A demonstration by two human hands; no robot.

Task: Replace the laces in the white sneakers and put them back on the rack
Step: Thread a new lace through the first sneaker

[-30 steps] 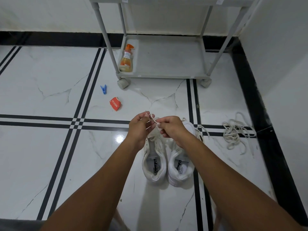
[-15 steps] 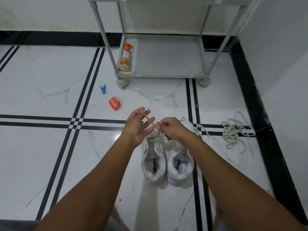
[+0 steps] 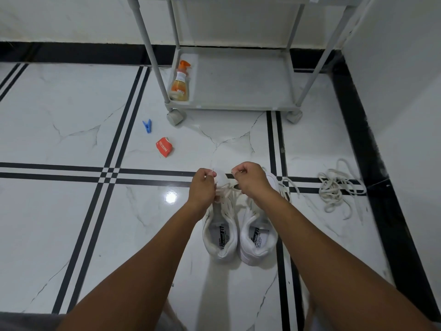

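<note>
Marble-look floor (image 3: 71, 111), glossy tile with black inlay lines. Grey wheeled rack (image 3: 238, 101), smooth plastic shelf, stands beyond the shoes. White sneakers (image 3: 256, 237), a pair side by side on the floor before me, smooth uppers; I judge them light, best lifted by the stiff heel collars. Loose laces (image 3: 334, 189) lie heaped well to the right: soft, limp flat cord. My left hand (image 3: 202, 187) and right hand (image 3: 250, 180) each pinch a lace end over the left shoe, fingers curled tight; best held near the firm tips.

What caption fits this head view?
Both hands pull a lace tight over the left white sneaker, old laces nearby.
</note>
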